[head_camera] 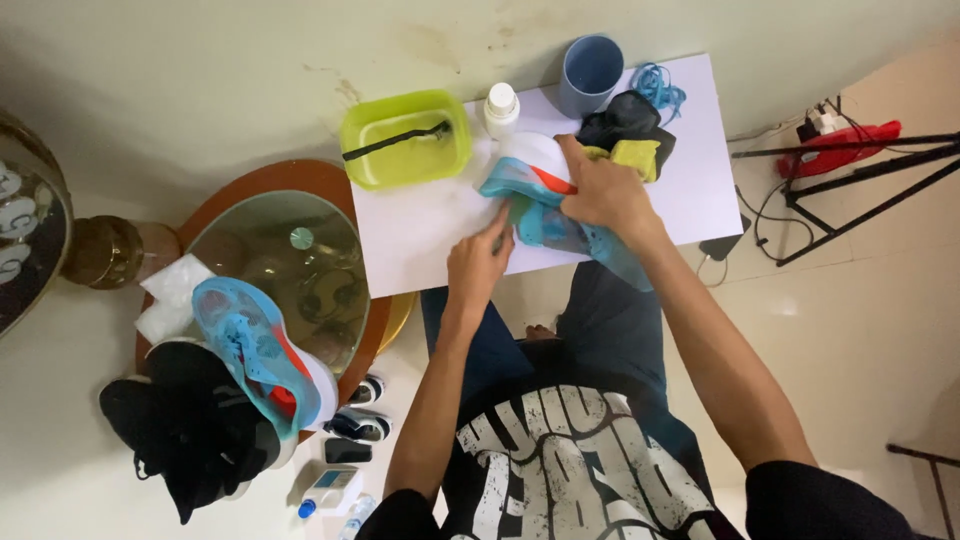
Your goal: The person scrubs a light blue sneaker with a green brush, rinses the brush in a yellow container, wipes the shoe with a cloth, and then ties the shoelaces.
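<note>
White board laid across my lap (420,230) carries the work, with cream floor all round it. My right hand (605,190) lies flat on a blue, white and orange sneaker (535,195), fingers pressed together along its top, pinning it near the middle of the board. My left hand (480,262) comes in from the near edge, fingers bunched and touching the shoe's blue side; I cannot tell whether it pinches anything. Just beyond the shoe sit a small white bottle (501,108), a grey-blue cup (590,72), a dark and yellow cloth (630,140) and loose blue laces (660,88). A lime-green tub (405,138) with a black brush (395,142) in it stands at the board's far left corner. Well to the left, the matching sneaker (262,350) rests on a round glass-topped table (280,240), and a white flat packet with a blue patch (330,490) lies on the floor below it.
</note>
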